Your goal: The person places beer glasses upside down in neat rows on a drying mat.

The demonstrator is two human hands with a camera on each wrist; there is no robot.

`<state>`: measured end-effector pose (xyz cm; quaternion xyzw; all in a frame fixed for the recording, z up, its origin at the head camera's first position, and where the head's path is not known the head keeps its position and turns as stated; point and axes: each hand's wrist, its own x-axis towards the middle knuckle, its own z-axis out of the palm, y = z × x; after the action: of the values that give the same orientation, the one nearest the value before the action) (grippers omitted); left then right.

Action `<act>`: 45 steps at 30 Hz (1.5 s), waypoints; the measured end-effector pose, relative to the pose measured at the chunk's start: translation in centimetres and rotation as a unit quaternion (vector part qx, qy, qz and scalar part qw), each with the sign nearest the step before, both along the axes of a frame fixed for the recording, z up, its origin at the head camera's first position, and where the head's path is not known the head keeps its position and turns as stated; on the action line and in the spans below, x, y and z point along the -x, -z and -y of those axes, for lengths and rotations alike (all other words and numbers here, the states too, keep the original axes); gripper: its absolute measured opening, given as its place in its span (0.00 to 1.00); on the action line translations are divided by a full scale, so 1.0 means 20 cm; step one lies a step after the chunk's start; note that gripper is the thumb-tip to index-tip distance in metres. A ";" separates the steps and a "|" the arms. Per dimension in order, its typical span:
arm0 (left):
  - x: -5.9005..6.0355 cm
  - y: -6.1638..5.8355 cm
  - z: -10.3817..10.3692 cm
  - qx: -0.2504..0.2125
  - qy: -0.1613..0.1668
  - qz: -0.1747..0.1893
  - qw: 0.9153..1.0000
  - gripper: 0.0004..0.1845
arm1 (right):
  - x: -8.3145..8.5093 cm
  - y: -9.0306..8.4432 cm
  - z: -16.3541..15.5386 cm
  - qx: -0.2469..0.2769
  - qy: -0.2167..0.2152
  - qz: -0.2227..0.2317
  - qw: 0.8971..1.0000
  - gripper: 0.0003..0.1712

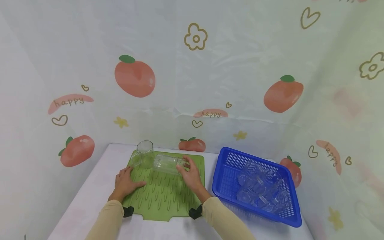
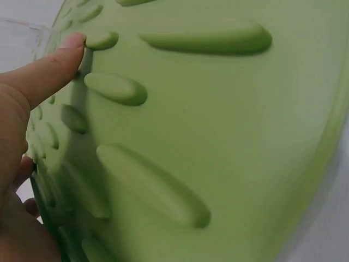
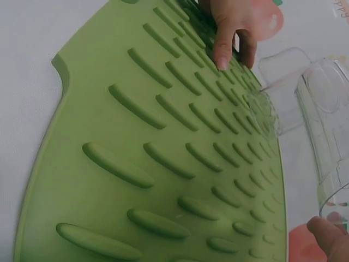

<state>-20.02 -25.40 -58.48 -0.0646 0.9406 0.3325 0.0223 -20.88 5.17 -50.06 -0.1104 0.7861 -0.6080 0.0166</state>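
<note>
In the head view, a clear glass mug (image 1: 147,158) stands on the back left part of a green ridged mat (image 1: 159,196), its handle facing left. My right hand (image 1: 192,175) holds a second clear glass mug (image 1: 166,164) by its right end. This mug is tilted onto its side above the back of the mat. At the mat's left edge rests my left hand (image 1: 125,182), thumb stretched out over the ridges. The left wrist view shows its thumb (image 2: 62,60) on the mat, with the other fingers partly hidden. Only a fingertip of the right hand (image 3: 330,237) appears in the right wrist view.
To the right of the mat is a blue plastic basket (image 1: 220,186) holding several clear glass pieces (image 1: 258,186), heaped together. Mat and basket are on a white table (image 1: 87,203). A white curtain (image 1: 177,66) with fruit prints hangs behind and at the sides.
</note>
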 end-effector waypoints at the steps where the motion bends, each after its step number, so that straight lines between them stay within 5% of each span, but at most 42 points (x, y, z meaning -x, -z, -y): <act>1: 0.00 -0.01 0.01 -0.004 -0.002 -0.002 1.000 0.63 | 0.00 -0.01 0.00 -0.001 0.000 -0.001 1.000 0.32; 9: 0.03 -0.06 0.03 -0.055 -0.018 0.031 0.998 0.66 | 0.08 0.13 0.01 0.001 0.021 -0.013 1.000 0.31; 13: 0.03 -0.10 0.04 -0.062 -0.016 0.019 0.998 0.66 | 0.09 0.16 0.00 0.012 0.022 -0.017 1.000 0.31; 33: 0.02 -0.46 -0.05 -0.101 0.012 -0.061 0.993 0.62 | 0.10 0.14 0.03 0.041 -0.001 -0.006 0.999 0.33; 45: 0.07 -0.52 -0.16 -0.159 0.050 -0.079 0.983 0.50 | 0.06 0.05 0.10 0.051 -0.015 -0.008 0.999 0.32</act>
<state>-21.42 -22.28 -48.01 0.0130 0.8766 0.4804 -0.0254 -22.17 3.19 -51.06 -0.1280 0.7523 -0.6462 0.0135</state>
